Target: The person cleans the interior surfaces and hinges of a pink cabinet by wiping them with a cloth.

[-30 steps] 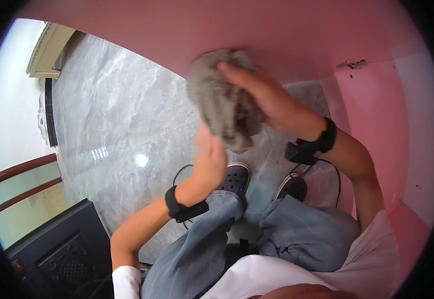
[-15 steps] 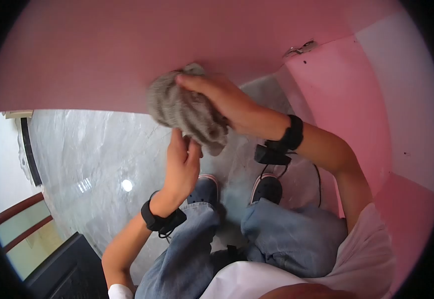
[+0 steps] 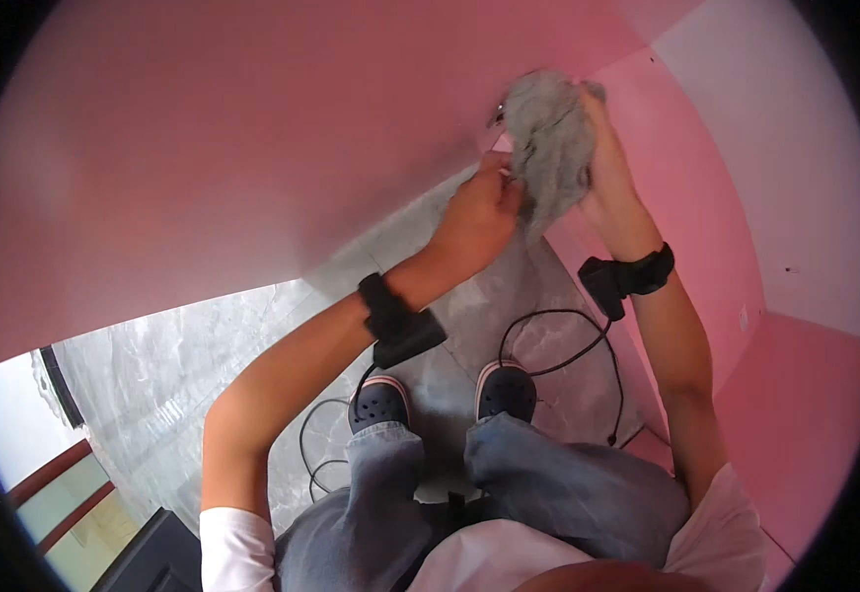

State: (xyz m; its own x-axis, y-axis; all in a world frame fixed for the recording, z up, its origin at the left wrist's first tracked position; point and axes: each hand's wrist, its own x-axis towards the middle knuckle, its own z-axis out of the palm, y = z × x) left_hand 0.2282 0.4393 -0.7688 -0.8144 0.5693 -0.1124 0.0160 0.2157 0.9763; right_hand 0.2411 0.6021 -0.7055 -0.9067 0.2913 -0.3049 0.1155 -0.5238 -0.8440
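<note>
A crumpled grey cloth (image 3: 550, 138) is bunched up against the pink panel, near its right-hand corner by the metal hinge (image 3: 497, 115). My right hand (image 3: 602, 163) grips the cloth from its right side, with most fingers hidden behind the folds. At the lower left edge of the cloth is my left hand (image 3: 479, 212), its fingers curled in and closed on the fabric. The broad pink panel (image 3: 252, 148) fills the upper left, and a second pink surface (image 3: 676, 148) meets it at the right.
Grey marbled floor tiles (image 3: 193, 345) lie below the panel. Black cables (image 3: 573, 313) run from the wrist devices near my dark clogs (image 3: 506, 392). A dark panelled object (image 3: 158, 562) stands at the lower left. A white wall surface (image 3: 785, 138) rises at the right.
Both hands and the cloth have moved right and up along the pink panel, towards the corner. The cloth now partly covers the hinge. The panel's lower edge appears more tilted.
</note>
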